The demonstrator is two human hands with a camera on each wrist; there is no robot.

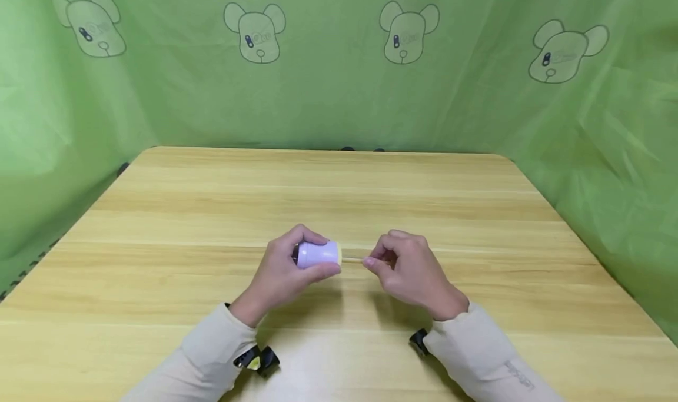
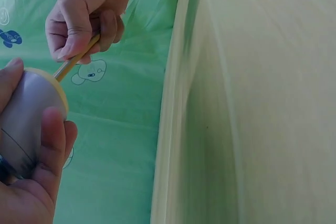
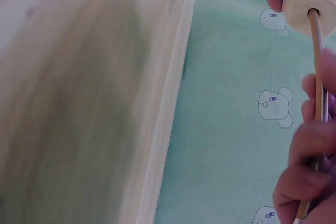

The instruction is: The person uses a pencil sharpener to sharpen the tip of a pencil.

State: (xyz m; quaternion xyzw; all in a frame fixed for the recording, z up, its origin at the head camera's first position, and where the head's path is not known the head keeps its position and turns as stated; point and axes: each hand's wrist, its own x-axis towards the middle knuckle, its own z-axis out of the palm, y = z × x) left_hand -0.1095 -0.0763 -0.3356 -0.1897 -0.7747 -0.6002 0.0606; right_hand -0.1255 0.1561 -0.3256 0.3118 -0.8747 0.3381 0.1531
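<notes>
My left hand (image 1: 283, 266) grips a lilac cylinder (image 1: 318, 255) on its side, with fingers over the top and the thumb along the near side. The cylinder's pale yellow end (image 3: 303, 9) faces right and has a round hole in its middle. A thin, pencil-like yellow stick (image 1: 352, 260) runs straight into that hole, its tip hidden inside. My right hand (image 1: 410, 266) pinches the stick between thumb and fingers, a short way from the cylinder. In the right wrist view, more of the stick passes back under the curled fingers (image 3: 310, 140).
Below both hands spreads a wood-grain table (image 1: 339, 202) with rounded far corners. A green curtain (image 1: 328, 96) printed with bear heads hangs behind it and along both sides. Black straps with small devices (image 1: 258, 361) sit at the sleeve cuffs.
</notes>
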